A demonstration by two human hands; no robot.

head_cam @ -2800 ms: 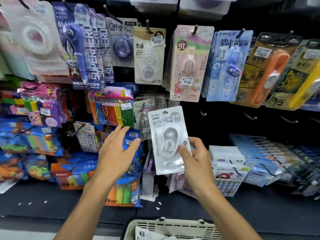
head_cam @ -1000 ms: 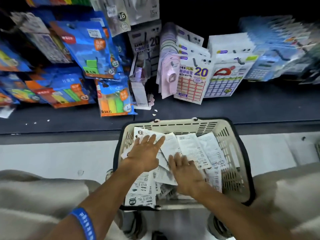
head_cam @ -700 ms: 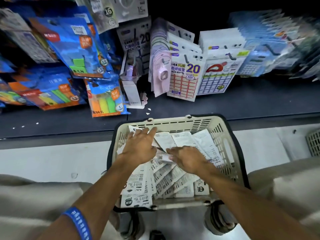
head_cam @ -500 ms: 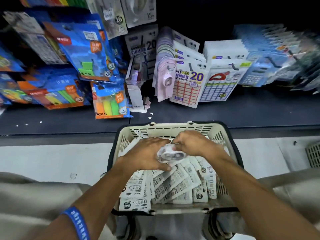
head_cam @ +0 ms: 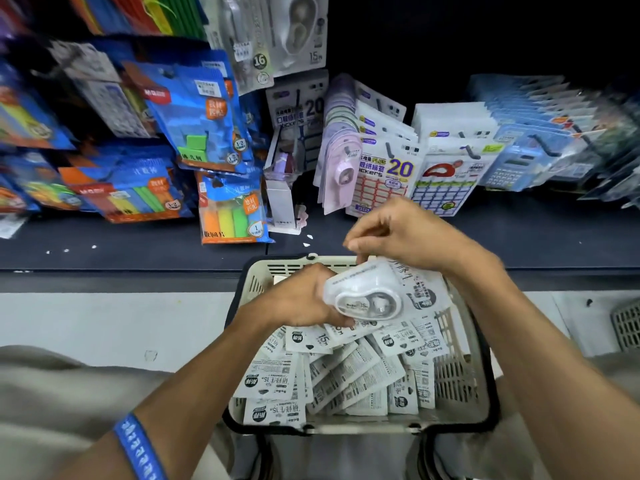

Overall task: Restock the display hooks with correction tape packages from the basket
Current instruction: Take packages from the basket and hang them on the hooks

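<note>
Right above the basket, I have my left hand closed around the lower edge of a correction tape package, blister side up. My right hand pinches its top edge with curled fingers. Many more packages lie loose in the basket below, near the dark shelf under the hanging sticker packs.
</note>
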